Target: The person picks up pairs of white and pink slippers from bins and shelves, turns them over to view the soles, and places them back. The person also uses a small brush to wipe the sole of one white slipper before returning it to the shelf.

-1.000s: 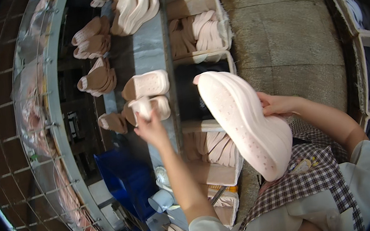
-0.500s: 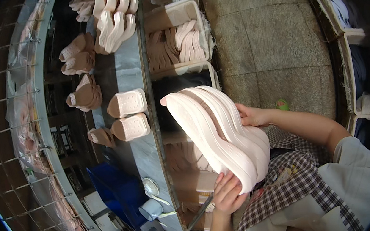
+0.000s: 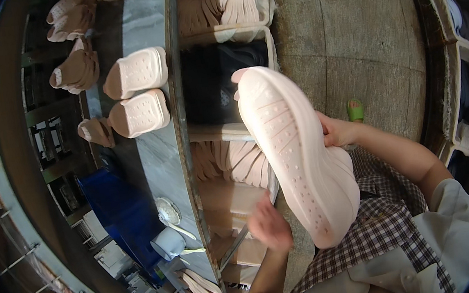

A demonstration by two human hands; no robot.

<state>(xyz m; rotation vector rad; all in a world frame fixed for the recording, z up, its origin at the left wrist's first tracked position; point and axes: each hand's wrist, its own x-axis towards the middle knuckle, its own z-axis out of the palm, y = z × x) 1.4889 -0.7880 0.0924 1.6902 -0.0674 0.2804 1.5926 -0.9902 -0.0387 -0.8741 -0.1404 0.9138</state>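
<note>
My right hand [image 3: 335, 129] grips a stack of pale pink shoe soles [image 3: 300, 156] by its far side; the fingers behind it are partly hidden. The nearest sole shows a broad face with dots and grooves. My left hand [image 3: 270, 224] is apart from the stack, between it and the workbench edge, its fingers smeared by motion. On the grey workbench [image 3: 159, 155] stand two pale clogs [image 3: 140, 70] side by side. Closer to me on the bench are a light blue mug [image 3: 168, 243] and a small dish [image 3: 168, 210], each with a pale-handled tool.
Bins beside the bench hold more pink soles [image 3: 236, 158] and dark pieces [image 3: 241, 55]. A blue crate [image 3: 120, 219] and brown-pink clogs [image 3: 75, 66] are beyond the bench. More soles [image 3: 202, 291] lie at its near end. A green slipper [image 3: 354, 109] is on the floor; further bins [image 3: 446, 32] line the right.
My left hand has let go of the sole stack and moved away from it. The stack has turned, so a dotted face now shows instead of the layered edges. The view has shifted.
</note>
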